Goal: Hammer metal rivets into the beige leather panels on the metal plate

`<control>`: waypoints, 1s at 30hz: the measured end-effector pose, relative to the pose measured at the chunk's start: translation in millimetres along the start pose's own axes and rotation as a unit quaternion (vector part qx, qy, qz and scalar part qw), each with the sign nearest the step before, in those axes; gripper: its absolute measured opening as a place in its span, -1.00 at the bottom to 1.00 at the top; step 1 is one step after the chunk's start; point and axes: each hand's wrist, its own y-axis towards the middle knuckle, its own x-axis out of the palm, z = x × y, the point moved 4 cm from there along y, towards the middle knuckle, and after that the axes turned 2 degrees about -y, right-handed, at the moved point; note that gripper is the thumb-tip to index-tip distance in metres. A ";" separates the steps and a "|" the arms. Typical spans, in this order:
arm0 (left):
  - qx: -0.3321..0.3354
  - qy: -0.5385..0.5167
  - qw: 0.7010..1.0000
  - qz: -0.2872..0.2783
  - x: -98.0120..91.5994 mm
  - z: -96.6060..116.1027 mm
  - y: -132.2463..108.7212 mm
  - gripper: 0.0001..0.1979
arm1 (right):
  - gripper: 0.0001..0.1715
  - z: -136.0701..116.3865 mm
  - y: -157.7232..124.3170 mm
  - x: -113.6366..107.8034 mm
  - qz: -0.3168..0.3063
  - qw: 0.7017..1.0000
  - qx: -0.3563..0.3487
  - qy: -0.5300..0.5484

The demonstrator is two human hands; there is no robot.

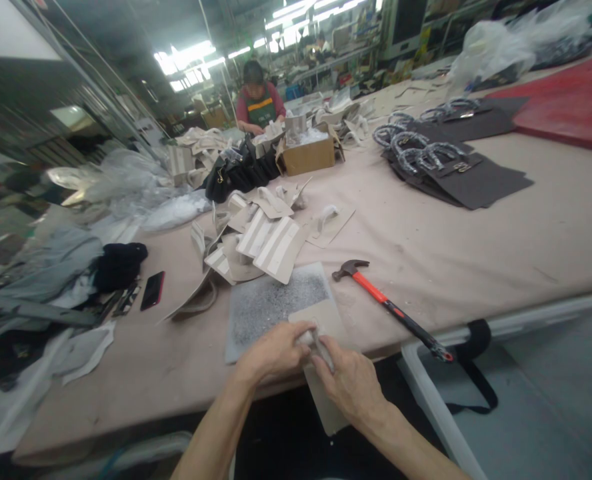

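A beige bag panel (pixel 321 393) with a pale handle lies partly on a speckled grey board (pixel 276 300) and juts out past the table's front edge. Closed around the handle's left end is my left hand (pixel 279 350). My right hand (pixel 351 380) grips the same handle from the other side, thumb and fingers pinching it. To the right of the board lies a claw hammer (pixel 391 307) with an orange and black grip, touched by neither hand. Behind the board is a loose pile of similar beige panels (pixel 276 243), some with light stripes.
Dark grey bag panels with wrapped handles (pixel 456 170) lie at right, near a red sheet (pixel 571 103). A cardboard box (pixel 309 157) and black bags (pixel 243 170) stand farther back. A phone (pixel 153 291) lies left. Across the table sits a person (pixel 261 100). A white-rimmed bin (pixel 421 380) is at right.
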 end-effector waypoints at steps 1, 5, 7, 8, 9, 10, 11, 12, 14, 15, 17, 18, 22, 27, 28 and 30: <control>0.003 0.012 1.000 -0.020 -1.7 3.3 -2.0 -0.51 | -0.63 -0.2 0.0 -0.4 -0.001 1.000 0.000 0.003; -0.008 -0.001 1.000 -0.016 -14.3 5.4 -4.4 -0.73 | -0.64 -0.9 -0.7 -1.7 -0.003 1.000 0.003 0.003; -0.020 -0.041 0.996 0.071 -21.5 0.5 0.3 -0.84 | -0.63 -0.9 -1.3 -1.6 -0.003 1.000 0.006 0.000; -0.020 -0.085 0.989 0.116 -22.9 -2.4 3.7 -0.87 | -0.62 -0.8 -1.5 -1.4 -0.003 1.000 0.008 -0.002; -0.015 -0.146 0.977 0.154 -22.1 -5.4 7.7 -0.87 | -0.62 -0.7 -1.5 -1.1 -0.003 1.000 0.009 -0.002; -0.006 -0.218 0.958 0.186 -19.5 -8.2 11.9 -0.83 | -0.61 -0.7 -1.2 -0.9 -0.003 1.000 0.009 -0.003; 0.005 -0.289 0.933 0.215 -15.6 -10.7 16.2 -0.78 | -0.60 -0.7 -0.8 -0.6 -0.004 1.000 0.009 -0.002; 0.014 -0.349 0.906 0.240 -10.7 -12.8 20.2 -0.74 | -0.60 -0.7 -0.2 -0.3 -0.006 1.000 0.008 -0.001; 0.027 -0.419 0.866 0.274 0.9 -14.8 27.6 -0.69 | -0.61 -0.7 1.1 0.3 -0.009 1.000 0.008 0.004; 0.031 -0.432 0.857 0.279 6.9 -14.8 30.9 -0.69 | -0.62 -0.5 1.6 0.8 -0.010 1.000 0.008 0.007; 0.038 -0.435 0.857 0.275 17.5 -14.1 36.3 -0.71 | -0.62 0.0 2.0 1.7 -0.010 1.000 0.009 0.013; 0.042 -0.427 0.860 0.275 21.2 -14.1 38.0 -0.72 | -0.61 0.4 1.8 2.2 -0.009 1.000 0.010 0.015; 0.053 -0.402 0.868 0.287 26.7 -20.0 39.2 -0.71 | -0.60 1.5 -0.2 2.9 -0.003 1.000 0.009 0.018; 0.033 -0.443 0.848 0.290 26.2 -30.7 36.3 -0.67 | -0.61 0.9 -0.2 0.6 -0.008 1.000 0.012 0.013; 0.032 -0.448 0.845 0.289 26.3 -31.3 36.0 -0.67 | -0.60 0.8 0.3 0.2 -0.010 1.000 0.013 0.012; 0.030 -0.464 0.838 0.286 27.1 -31.7 35.9 -0.63 | -0.60 0.6 1.1 -0.3 -0.012 1.000 0.012 0.011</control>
